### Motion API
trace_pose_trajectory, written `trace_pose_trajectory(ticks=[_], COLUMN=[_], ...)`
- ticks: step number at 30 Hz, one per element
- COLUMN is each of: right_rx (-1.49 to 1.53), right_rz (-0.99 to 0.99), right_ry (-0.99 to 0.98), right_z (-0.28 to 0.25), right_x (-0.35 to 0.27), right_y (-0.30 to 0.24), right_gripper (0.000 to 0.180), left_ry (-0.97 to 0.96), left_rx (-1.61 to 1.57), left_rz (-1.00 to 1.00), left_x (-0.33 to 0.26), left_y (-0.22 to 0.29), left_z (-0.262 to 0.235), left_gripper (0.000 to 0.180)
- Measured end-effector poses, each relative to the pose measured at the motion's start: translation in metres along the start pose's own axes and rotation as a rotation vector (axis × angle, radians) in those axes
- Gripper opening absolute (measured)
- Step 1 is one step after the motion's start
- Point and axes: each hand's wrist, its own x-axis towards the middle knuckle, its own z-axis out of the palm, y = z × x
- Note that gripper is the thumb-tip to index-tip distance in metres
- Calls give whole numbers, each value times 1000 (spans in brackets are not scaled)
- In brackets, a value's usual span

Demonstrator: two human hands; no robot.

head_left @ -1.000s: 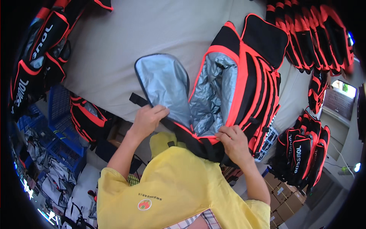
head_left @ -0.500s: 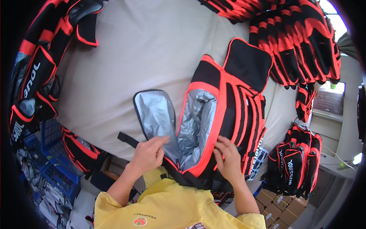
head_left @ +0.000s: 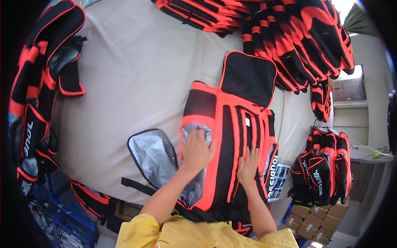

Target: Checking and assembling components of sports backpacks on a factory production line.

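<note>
A black and orange-red bag (head_left: 226, 153) lies on the cloth-covered table in front of me. Its side compartment, lined with silver foil (head_left: 194, 191), is unzipped. The foil-lined flap (head_left: 154, 153) is folded out to the left. My left hand (head_left: 197, 149) reaches down into that compartment; its fingertips are hidden, so their grip cannot be made out. Flat on the bag's strapped panel rests my right hand (head_left: 248, 166), fingers stretched out. Beyond the hands, a square black flap (head_left: 249, 78) with orange-red edging spreads out from the bag's far end.
Similar bags are stacked at the far right (head_left: 304, 45) and along the left side (head_left: 39, 103) of the pale cloth (head_left: 124, 66). More bags (head_left: 322, 169) hang or stand at the right, above cardboard boxes (head_left: 312, 223). Blue crates (head_left: 68, 206) stand at lower left.
My left hand has gone from beside the open flap into the foil-lined compartment. My right hand has shifted from the compartment's edge onto the strapped panel. The view has shifted too.
</note>
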Motion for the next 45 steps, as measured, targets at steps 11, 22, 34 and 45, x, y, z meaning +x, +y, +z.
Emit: trace_pose_trajectory(ticks=[11,22,34,45], right_rx=[71,166,283,539], right_rz=[70,104,71,133], right_ry=[51,80,56,204], right_z=[47,42,20,-14], right_x=[1,4,2,124], right_y=[9,9,2,4], right_gripper=[56,53,65,61], left_ry=[135,-62,-17,-28], left_rx=[210,609,653,620], left_rz=[181,197,221,192], left_x=[50,53,55,52], left_y=[29,-42,-51,-47], left_z=[5,84,92,89], left_gripper=[47,66,64,64])
